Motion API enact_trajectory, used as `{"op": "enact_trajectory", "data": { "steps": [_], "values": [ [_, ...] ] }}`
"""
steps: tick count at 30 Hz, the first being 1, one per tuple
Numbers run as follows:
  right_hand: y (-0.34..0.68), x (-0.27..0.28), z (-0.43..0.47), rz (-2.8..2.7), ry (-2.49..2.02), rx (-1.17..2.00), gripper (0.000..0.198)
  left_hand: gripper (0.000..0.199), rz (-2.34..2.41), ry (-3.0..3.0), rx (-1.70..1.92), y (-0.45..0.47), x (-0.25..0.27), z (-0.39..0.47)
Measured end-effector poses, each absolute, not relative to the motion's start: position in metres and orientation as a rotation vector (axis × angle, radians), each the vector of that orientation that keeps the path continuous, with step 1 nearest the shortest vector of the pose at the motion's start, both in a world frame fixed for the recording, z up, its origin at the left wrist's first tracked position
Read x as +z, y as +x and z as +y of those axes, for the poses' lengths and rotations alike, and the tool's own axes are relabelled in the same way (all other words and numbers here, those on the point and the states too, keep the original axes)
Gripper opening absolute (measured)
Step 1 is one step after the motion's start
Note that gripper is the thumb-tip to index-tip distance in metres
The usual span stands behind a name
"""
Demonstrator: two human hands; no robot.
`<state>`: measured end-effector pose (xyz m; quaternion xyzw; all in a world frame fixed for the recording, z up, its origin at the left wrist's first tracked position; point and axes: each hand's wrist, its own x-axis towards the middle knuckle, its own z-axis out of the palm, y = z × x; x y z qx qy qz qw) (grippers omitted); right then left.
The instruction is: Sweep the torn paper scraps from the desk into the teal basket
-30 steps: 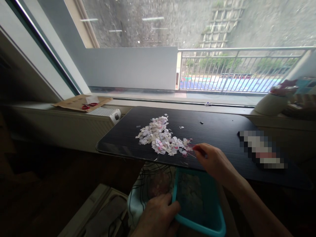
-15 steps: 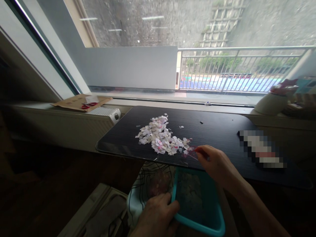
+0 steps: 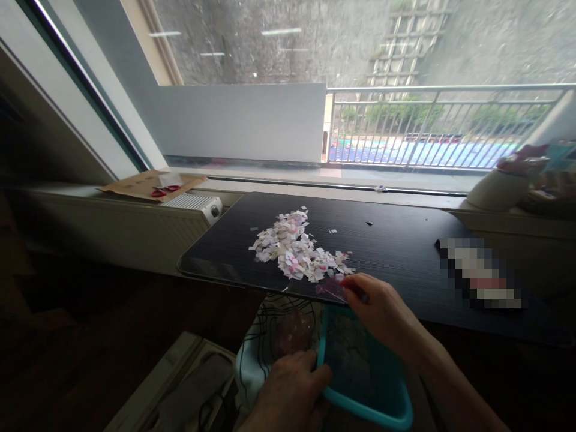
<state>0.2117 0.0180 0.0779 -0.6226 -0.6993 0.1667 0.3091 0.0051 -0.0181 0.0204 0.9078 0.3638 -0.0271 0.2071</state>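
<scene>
Nearest my view, the left hand (image 3: 292,381) curls closed on the left rim of the turquoise tub (image 3: 366,415); a slack hold there could let it tip and spill its dim, pale contents. Ahead, the right hand (image 3: 377,299) pinches a pinkish clear sheet (image 3: 330,289), fingertips nearly together, right by the near edge of the dark table (image 3: 396,249). That sheet looks floppy to me: bend it too hard and it could flick scraps overboard. Just beyond lies the loose paper pile (image 3: 294,249), light enough, I'd judge, for any draught to scatter.
</scene>
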Motion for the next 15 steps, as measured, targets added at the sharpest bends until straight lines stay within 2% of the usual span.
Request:
{"op": "enact_trajectory", "data": {
  "steps": [15],
  "values": [
    [0.206,0.064,0.022,-1.831,-1.497,0.513,0.022,0.013,1.032,2.545,0.028,0.007,0.028,-0.015]
  ]
}}
